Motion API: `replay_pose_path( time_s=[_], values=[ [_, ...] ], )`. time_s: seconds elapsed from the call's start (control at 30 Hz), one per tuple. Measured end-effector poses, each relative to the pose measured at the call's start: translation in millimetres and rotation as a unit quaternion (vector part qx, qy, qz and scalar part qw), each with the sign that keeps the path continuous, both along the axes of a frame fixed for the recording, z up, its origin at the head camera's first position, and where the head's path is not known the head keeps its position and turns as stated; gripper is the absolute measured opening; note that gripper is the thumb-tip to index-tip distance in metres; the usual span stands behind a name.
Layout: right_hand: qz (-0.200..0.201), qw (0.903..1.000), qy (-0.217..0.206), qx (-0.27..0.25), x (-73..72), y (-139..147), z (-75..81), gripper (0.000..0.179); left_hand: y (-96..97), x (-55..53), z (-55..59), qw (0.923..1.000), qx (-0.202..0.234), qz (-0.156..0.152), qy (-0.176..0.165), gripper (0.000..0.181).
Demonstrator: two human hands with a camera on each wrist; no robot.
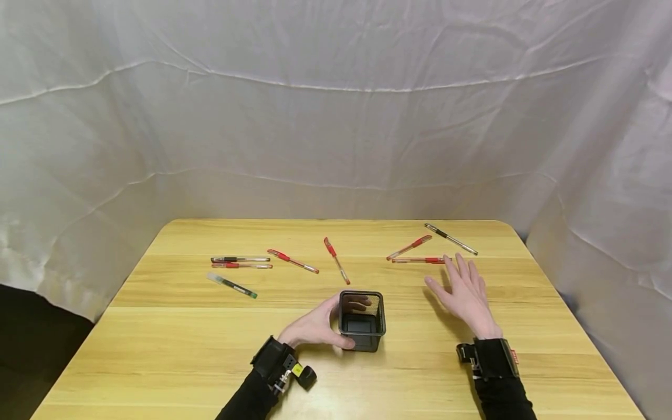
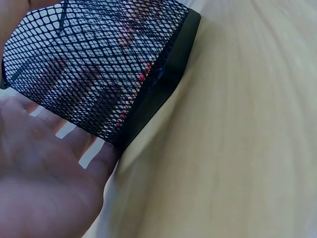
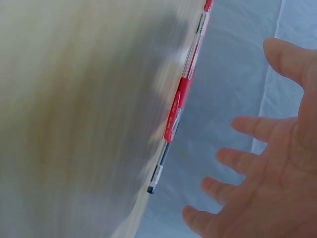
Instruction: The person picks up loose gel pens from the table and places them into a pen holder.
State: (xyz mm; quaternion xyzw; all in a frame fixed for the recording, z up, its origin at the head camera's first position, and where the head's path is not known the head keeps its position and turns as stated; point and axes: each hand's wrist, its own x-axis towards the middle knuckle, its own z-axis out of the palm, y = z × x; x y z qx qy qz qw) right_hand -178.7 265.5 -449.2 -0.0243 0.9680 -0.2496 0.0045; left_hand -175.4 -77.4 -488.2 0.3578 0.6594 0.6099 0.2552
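Your left hand (image 1: pixel 315 324) grips the black mesh holder (image 1: pixel 363 343), thumb on its near side and fingers behind; the holder stands upright on the wood-grain table (image 1: pixel 399 385), its dark floor showing inside. Your right hand (image 1: pixel 467 298) hangs above the tabletop, fingers spread and relaxed, near a red pen (image 1: pixel 412 261). On the far half, a green-tipped pen (image 1: pixel 237 287) and other red and black pens (image 1: pixel 451 239) lie scattered. Behind the table hangs creased pale cloth (image 1: pixel 336 140).
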Motion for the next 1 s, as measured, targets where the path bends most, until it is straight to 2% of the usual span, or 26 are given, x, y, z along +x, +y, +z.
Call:
replay_pose_path(
  time_s=[0.2,0.37,0.43,0.57,0.73,0.87,0.9,1.0],
  values=[
    [0.005,0.9999,-0.011,-0.006,-2.4,0.1,-1.6,0.086,-1.5,-2.2,-5.0,0.9999,0.009,0.007,-0.004,0.087],
    [0.038,0.9980,-0.002,-0.051,-11.2,2.2,-4.3,0.083,-2.9,-2.5,-8.5,0.9992,0.020,0.033,-0.005,0.084],
    [0.052,0.9959,0.007,-0.073,-16.2,3.7,-5.8,0.081,-3.0,-2.8,-9.6,0.9989,0.027,0.040,-0.003,0.084],
    [0.066,0.9938,0.032,-0.083,-28.9,9.1,-9.3,0.079,-2.2,-3.3,-11.4,0.9980,0.040,0.049,0.006,0.082],
    [0.055,0.9944,0.032,-0.084,-50.1,24.4,-14.0,0.082,-0.8,-2.1,-12.8,0.9970,0.052,0.057,0.003,0.081],
    [0.066,0.9920,0.051,-0.095,-73.1,51.8,-35.5,0.091,-0.3,-0.9,-13.7,0.9967,0.056,0.058,-0.001,0.081],
    [0.080,0.9892,0.073,-0.099,-81.4,62.3,-49.0,0.089,-0.3,-0.6,-13.8,0.9967,0.056,0.058,-0.002,0.081],
    [0.096,0.9865,0.090,-0.097,-93.0,76.6,-61.2,0.090,-0.5,-0.6,-14.1,0.9967,0.054,0.059,-0.007,0.082]
  ],
)
